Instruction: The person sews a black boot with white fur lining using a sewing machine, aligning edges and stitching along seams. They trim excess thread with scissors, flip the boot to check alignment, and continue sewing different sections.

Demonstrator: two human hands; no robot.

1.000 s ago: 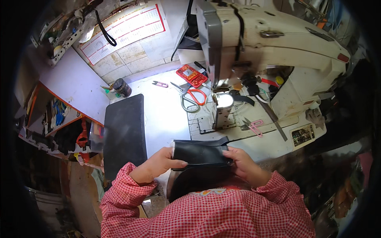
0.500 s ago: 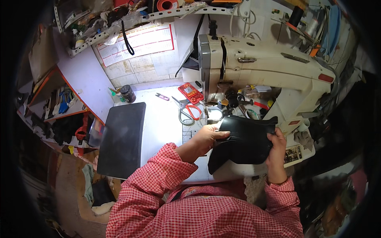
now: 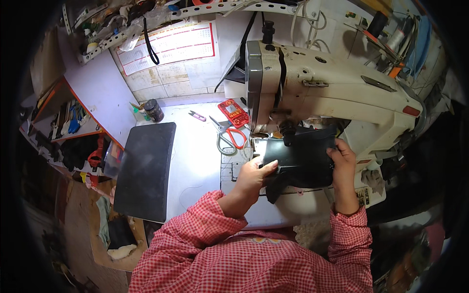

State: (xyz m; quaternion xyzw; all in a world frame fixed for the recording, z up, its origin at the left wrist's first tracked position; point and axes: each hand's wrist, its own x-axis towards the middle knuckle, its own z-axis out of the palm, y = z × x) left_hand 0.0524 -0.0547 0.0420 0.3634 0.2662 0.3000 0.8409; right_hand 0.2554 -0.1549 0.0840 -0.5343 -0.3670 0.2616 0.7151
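A black leather-like piece (image 3: 303,158) with folded layers stretches between my two hands, under the head of a cream sewing machine (image 3: 322,78). My left hand (image 3: 254,178) pinches its left edge, thumb on top. On its right edge my right hand (image 3: 343,158) is closed, thumb over the upper side and fingers underneath. The far edge of the piece lies beneath the machine arm by the dark round knob (image 3: 287,129). Whether it touches the needle or presser foot cannot be made out. A loose corner hangs down near my left hand.
Left of the machine lie scissors (image 3: 227,139) with a red and a grey handle, thread snips (image 3: 197,115) and a red packet (image 3: 233,113). A dark flat panel (image 3: 145,171) covers the table's left side, with a dark jar (image 3: 154,111) behind. A tray (image 3: 375,198) of small parts stands at right.
Both hands have carried the black piece away from me, and its far edge is now under the machine arm. The piece lies flatter. The whole view has shifted slightly.
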